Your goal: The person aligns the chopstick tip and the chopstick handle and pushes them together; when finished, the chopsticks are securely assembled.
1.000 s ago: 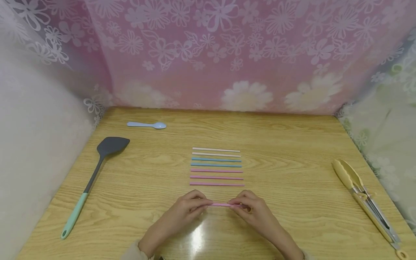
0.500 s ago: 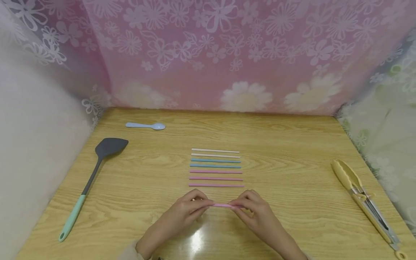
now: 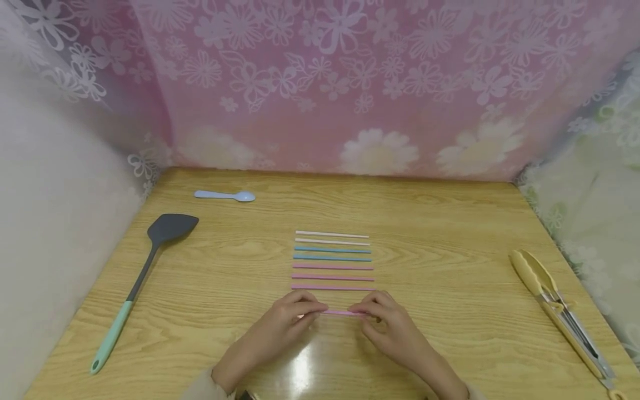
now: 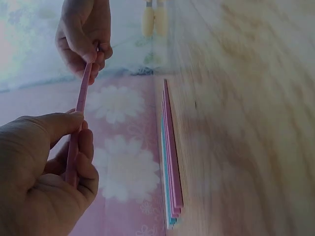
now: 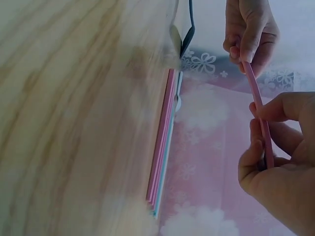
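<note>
Between my two hands stretches a pink chopstick [image 3: 341,313], raised off the table and lying nearly level. My left hand [image 3: 289,315] pinches its left part with thumb and fingers. Toward its other end, my right hand [image 3: 391,321] holds it the same way, the tip tucked among the fingers. The left wrist view shows this chopstick [image 4: 83,96] running from one hand to the other. Just beyond my hands, several chopsticks lie parallel in a row: white ones [image 3: 332,234] farthest, blue ones [image 3: 332,250] in the middle, pink ones [image 3: 333,277] nearest.
At the left lies a spatula [image 3: 172,226] with a dark head and mint handle. A pale blue spoon [image 3: 225,195] rests at the back left. Yellow-tipped tongs [image 3: 557,311] lie along the right side. Floral cloth [image 3: 330,89] rises behind the wooden table [image 3: 440,222].
Both hands, still holding the pink chopstick, have shifted slightly toward the row. My right thumb sits a little lower. The chopsticks in the row keep their arrangement.
</note>
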Demonstrator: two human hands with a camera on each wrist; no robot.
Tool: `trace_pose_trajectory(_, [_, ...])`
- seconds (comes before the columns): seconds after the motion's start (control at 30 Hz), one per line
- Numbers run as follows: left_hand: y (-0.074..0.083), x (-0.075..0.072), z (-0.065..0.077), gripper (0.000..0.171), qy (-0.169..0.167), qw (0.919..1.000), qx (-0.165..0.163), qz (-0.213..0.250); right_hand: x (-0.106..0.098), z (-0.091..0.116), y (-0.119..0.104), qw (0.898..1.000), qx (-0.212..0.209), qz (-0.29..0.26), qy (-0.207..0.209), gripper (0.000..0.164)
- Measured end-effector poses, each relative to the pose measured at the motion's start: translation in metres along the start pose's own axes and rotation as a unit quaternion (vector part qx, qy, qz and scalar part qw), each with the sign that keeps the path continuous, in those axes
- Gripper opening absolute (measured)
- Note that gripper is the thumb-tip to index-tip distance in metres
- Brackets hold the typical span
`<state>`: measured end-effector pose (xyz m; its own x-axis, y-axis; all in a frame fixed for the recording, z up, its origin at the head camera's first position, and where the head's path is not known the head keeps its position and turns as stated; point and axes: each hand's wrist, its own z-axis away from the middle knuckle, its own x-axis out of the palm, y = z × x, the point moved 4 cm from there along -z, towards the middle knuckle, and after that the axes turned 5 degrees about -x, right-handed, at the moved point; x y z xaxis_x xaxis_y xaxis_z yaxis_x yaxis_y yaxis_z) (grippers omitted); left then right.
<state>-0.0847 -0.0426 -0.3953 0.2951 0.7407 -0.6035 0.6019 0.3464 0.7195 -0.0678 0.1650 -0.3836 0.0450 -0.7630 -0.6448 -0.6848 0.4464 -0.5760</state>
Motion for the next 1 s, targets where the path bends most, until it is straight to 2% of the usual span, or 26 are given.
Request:
trace_pose_trajectory(0.17, [-0.012,0.001,-0.004,0.021,-0.02,0.9983,-0.054,0.005,0.002,-0.001,0.014,0.999,0.025,-0.023,-0.02,0.033])
trace_pose_trajectory(0.4, [-0.028,0.0,-0.007,0.021,-0.039,0.9941,-0.101,-0.004,0.004,-0.002,0.032,0.995,0.079,-0.017,-0.053,0.026])
trace_pose_trajectory(0.53, [-0.038,0.001,-0.007,0.022,-0.054,0.99,-0.13,-0.007,0.005,-0.005,0.039,0.992,0.095,-0.012,-0.077,0.022])
trace_pose_trajectory(0.7, [-0.046,0.003,-0.009,0.022,-0.067,0.9868,-0.147,-0.009,0.009,-0.01,0.048,0.989,0.103,0.002,-0.103,0.015])
trace_pose_trajectory(1.0, [-0.052,0.008,-0.015,0.018,-0.069,0.9847,-0.15,-0.056,0.014,-0.011,0.064,0.982,0.139,0.026,-0.128,0.011])
